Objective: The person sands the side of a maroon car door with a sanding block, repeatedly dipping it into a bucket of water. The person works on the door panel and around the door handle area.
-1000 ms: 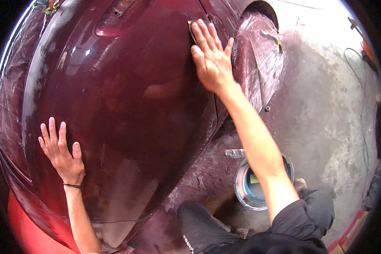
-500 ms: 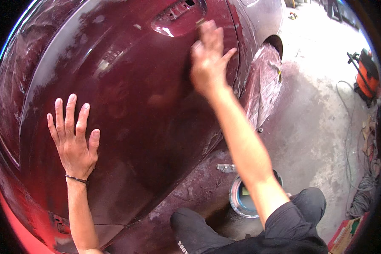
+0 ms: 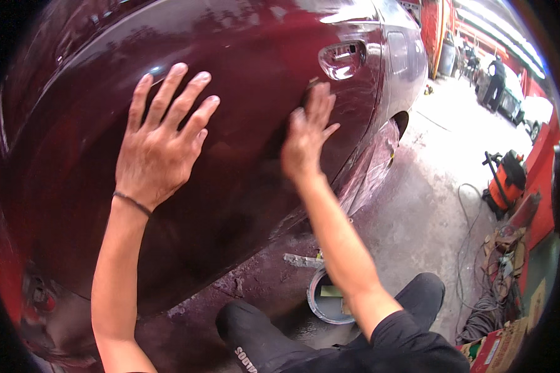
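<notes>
A dark maroon car door [image 3: 230,143] fills the left and middle, its handle recess [image 3: 342,60] bare at the upper right. My right hand [image 3: 306,137], slightly blurred, presses a small tan-edged pad [image 3: 314,81] against the door, below and left of the recess. Most of the pad is hidden beneath the fingers, so its exact kind cannot be told. My left hand [image 3: 155,149], a dark band at the wrist, has its fingers spread over the door; whether it touches the panel is unclear. By my legs stands a round bucket [image 3: 312,304] containing dark liquid and a yellow-green piece [image 3: 331,291].
Crumpled plastic sheeting [image 3: 374,163] covers the car's lower side near the wheel. An orange-and-black shop vacuum [image 3: 506,182] stands at the right, beside a loose hose or cable [image 3: 463,242] and a cardboard box [image 3: 498,348]. Farther back, a person [image 3: 496,81] stands by another car.
The view has tilted up, revealing more of the workshop. My left hand is farther up and right in the picture, over the door. My right hand and the pad are lower relative to the handle recess.
</notes>
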`<state>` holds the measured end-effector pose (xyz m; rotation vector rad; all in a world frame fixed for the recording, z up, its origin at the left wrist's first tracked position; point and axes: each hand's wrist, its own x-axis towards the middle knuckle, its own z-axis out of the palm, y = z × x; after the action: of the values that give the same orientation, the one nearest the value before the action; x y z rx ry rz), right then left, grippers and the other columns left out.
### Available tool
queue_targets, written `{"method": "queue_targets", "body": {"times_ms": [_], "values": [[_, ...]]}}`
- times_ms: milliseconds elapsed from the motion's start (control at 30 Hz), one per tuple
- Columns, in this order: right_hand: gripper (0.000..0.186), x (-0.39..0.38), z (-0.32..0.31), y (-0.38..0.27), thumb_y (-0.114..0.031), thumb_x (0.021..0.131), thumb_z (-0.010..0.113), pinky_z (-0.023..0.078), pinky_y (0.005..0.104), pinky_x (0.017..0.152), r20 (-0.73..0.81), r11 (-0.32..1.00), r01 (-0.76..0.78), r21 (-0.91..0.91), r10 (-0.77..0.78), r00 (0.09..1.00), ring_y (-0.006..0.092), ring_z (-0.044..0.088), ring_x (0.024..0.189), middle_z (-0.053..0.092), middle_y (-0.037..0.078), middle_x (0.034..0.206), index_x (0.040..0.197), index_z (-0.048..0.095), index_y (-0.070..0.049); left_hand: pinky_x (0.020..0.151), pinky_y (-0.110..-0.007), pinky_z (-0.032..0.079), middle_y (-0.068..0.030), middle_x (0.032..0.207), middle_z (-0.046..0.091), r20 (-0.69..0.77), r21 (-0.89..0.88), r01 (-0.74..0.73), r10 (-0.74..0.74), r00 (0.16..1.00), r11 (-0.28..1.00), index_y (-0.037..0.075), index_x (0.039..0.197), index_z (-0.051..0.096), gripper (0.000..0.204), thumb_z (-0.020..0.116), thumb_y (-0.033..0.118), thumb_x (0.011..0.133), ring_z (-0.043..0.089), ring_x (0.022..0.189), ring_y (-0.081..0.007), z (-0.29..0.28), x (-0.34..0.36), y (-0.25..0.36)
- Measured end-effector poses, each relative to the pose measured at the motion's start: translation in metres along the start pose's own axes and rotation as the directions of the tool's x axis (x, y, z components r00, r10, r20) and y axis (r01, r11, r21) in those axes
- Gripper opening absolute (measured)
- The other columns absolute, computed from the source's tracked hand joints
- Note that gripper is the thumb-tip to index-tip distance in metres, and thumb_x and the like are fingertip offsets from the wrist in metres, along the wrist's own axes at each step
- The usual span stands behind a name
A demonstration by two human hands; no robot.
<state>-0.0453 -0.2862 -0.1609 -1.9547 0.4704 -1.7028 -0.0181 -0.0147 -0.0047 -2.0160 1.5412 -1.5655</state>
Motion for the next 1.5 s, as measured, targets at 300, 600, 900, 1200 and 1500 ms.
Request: {"method": "queue_targets", "body": {"times_ms": [300, 600, 900, 1200, 1500], "values": [[0.066, 0.075, -0.036, 0.09, -0.035, 0.126, 0.031, 0.002, 0.084, 0.13, 0.014, 0.977, -0.166, -0.137, 0.169, 0.985, 0.037, -0.001, 0.179, 0.005, 0.009, 0.195, 0.186, 0.014, -0.014, 0.146, -0.052, 0.02, -0.0006, 0.179, 0.05, -0.021, -0.031, 0.028, -0.028, 0.999, 0.999, 0.022, 0.154, 0.069, 0.051, 0.07, 0.018, 0.103, 0.036, 0.172, -0.0264, -0.046, -0.098, -0.063], [0.068, 0.019, -0.014, -0.056, -0.03, 0.12, 0.043, -0.014, 0.0677, 0.136, 0.163, 0.874, 0.45, -0.185, -0.424, 0.891, 0.0379, 0.008, 0.179, 0.02, 0.015, 0.192, 0.183, 0.027, -0.01, 0.147, -0.052, 0.017, 0.0046, 0.18, 0.048, -0.024, 0.039, 0.113, -0.112, 0.993, 0.993, 0.031, 0.157, 0.066, 0.052, 0.068, 0.02, 0.106, 0.034, 0.172, -0.0221, -0.053, -0.117, -0.074], [0.075, -0.036, 0.026, -0.175, -0.033, 0.113, 0.052, -0.013, 0.0736, 0.134, 0.11, 0.88, 0.474, -0.035, -0.468, 0.877, 0.0386, 0.01, 0.179, 0.02, 0.014, 0.192, 0.182, 0.031, -0.012, 0.147, -0.052, 0.018, 0.0055, 0.18, 0.048, -0.015, 0.027, 0.112, -0.111, 0.994, 0.993, 0.032, 0.157, 0.067, 0.049, 0.066, 0.021, 0.109, 0.035, 0.172, -0.0222, -0.048, -0.119, -0.073], [0.068, 0.052, -0.007, -0.089, -0.035, 0.122, 0.035, -0.007, 0.0767, 0.134, 0.051, 0.97, 0.229, -0.079, -0.226, 0.973, 0.0355, 0.012, 0.178, 0.017, 0.011, 0.193, 0.184, 0.022, -0.013, 0.147, -0.052, 0.016, 0.0052, 0.18, 0.049, -0.042, 0.009, 0.087, -0.087, 0.995, 0.996, 0.03, 0.16, 0.064, 0.051, 0.064, 0.02, 0.11, 0.035, 0.172, -0.0221, -0.039, -0.117, -0.068], [0.064, 0.009, -0.016, -0.042, -0.03, 0.12, 0.041, -0.013, 0.0758, 0.133, 0.127, 0.912, 0.376, -0.166, -0.358, 0.925, 0.0321, 0.008, 0.179, 0.021, 0.009, 0.192, 0.181, 0.035, -0.012, 0.147, -0.051, 0.016, 0.0037, 0.181, 0.047, 0.0, 0.071, 0.082, -0.082, 0.997, 0.994, 0.03, 0.161, 0.063, 0.053, 0.064, 0.018, 0.109, 0.034, 0.173, -0.0219, -0.047, -0.116, -0.071]]}}
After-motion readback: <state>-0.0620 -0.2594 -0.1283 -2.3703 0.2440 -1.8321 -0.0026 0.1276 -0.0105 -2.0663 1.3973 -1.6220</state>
